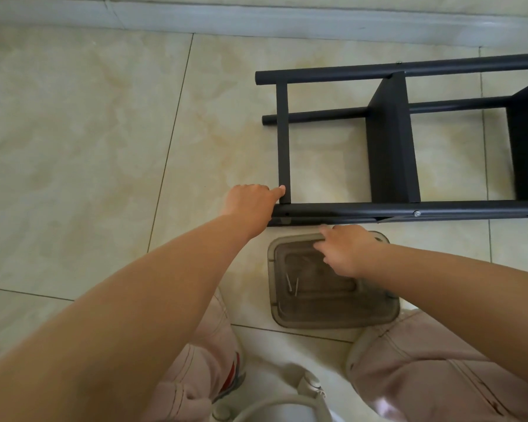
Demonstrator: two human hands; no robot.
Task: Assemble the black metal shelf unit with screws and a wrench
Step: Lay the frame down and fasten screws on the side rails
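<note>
Nearest to us, our knees frame a smoky plastic container (333, 287) on the tiled floor (73, 147), with a few thin pale pieces lying inside (perhaps screws, though the blur keeps us from saying). Our right hand (346, 249) reaches over its far rim, fingers loosely curled at the edge; we cannot tell whether it grips anything. Just beyond, our left hand (252, 205) curls around the end of the near tube of the black shelf unit (390, 141), forefinger touching the upright crossbar. The unit lies on its side, running off the right edge of view, a silver screw (417, 213) showing in the near tube. Open floor spreads left and beyond to the grey baseboard (256, 19). We read no writing anywhere.
</note>
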